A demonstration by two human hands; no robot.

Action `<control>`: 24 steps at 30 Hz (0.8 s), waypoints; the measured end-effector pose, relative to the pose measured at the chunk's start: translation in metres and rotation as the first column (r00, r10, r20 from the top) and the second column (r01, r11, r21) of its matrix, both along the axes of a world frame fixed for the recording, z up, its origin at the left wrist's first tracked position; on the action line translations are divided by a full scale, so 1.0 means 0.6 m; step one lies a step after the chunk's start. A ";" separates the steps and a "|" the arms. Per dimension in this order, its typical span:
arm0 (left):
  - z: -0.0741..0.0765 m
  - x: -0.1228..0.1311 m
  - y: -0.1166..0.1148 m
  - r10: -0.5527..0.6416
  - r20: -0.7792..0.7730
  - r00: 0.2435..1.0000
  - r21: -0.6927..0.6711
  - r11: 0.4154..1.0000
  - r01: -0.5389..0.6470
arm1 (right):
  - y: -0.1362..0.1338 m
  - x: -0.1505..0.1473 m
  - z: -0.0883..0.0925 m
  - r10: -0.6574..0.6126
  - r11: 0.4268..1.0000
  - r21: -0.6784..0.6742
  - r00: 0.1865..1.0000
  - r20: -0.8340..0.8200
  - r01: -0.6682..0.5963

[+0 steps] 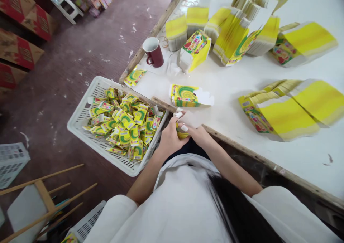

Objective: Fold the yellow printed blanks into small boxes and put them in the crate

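Note:
My left hand point(171, 137) and my right hand point(199, 135) come together at the table's front edge. Between them is a small yellow carton point(182, 132), mostly covered by fingers, with white flaps at its far end. The left fingers wrap round its side, while the right thumb and fingers press on it from the other side. Just beyond them on the table lies a flattened yellow-green carton point(188, 95) with white flaps. To the left, a white plastic basket point(80, 128) holds many small yellow cartons point(129, 121).
Stacks of yellow cartons point(290, 117) stand on the white table point(223, 89), with more bundles point(233, 35) at the back. A maroon mug point(156, 53) sits near the left edge. Left on the floor are a white stool point(64, 3), red-brown boxes point(34, 21) and a wooden-legged chair point(43, 196).

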State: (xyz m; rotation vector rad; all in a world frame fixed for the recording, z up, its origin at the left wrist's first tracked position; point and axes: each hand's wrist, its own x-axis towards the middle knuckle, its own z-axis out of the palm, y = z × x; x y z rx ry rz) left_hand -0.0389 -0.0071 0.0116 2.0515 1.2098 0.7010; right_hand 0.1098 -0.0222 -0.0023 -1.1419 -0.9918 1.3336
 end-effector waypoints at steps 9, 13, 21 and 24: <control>-0.016 -0.001 0.003 0.049 0.039 0.998 -0.059 0.997 -0.047 | -0.007 0.002 -0.004 0.152 0.968 0.179 0.979 0.138 -0.175; -0.032 0.003 0.002 0.054 0.060 0.997 -0.053 0.997 -0.051 | -0.012 0.018 -0.007 0.074 0.944 0.274 0.927 0.368 -0.184; -0.043 0.005 -0.010 0.123 -0.101 0.987 0.113 0.987 -0.111 | -0.012 0.015 -0.023 -0.022 0.965 0.252 0.929 0.370 -0.077; -0.043 0.001 -0.005 0.111 -0.136 0.984 0.056 0.993 -0.104 | -0.019 0.011 -0.022 0.024 0.958 0.250 0.906 0.423 -0.142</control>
